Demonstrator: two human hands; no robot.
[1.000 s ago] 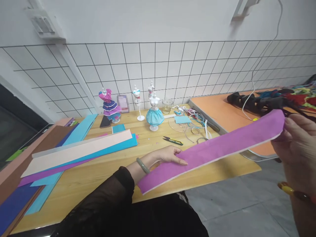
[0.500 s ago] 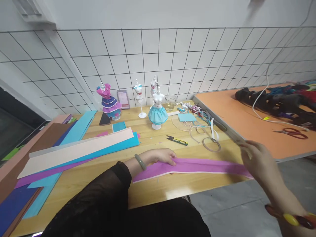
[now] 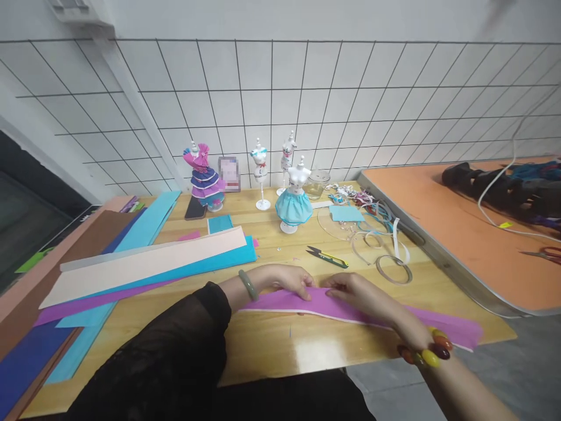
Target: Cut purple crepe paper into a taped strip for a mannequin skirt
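Note:
A long purple crepe paper strip (image 3: 451,327) with a white lower edge lies across the front of the wooden table. My left hand (image 3: 294,282) pinches its upper edge, thumb on top and the other fingers partly hidden. Close to its right, my right hand (image 3: 357,292) has thumb and fingers together on the same edge, its forearm crossing over the strip. Yellow and black thread snips (image 3: 326,257) lie just beyond my hands. Behind them stands a small white dress form (image 3: 294,202) in a light blue skirt.
Stacked paper strips (image 3: 149,263) cover the left side. At the back are a dressed form (image 3: 205,178), two more forms, a phone (image 3: 196,207) and a glass (image 3: 316,184). Ribbon rolls (image 3: 394,270) lie right. An orange-topped table (image 3: 429,234) adjoins, with red scissors (image 3: 550,253).
My right hand has moved left along the purple strip, from its far right end to beside my left hand. My left hand keeps its hold. The view has shifted slightly right.

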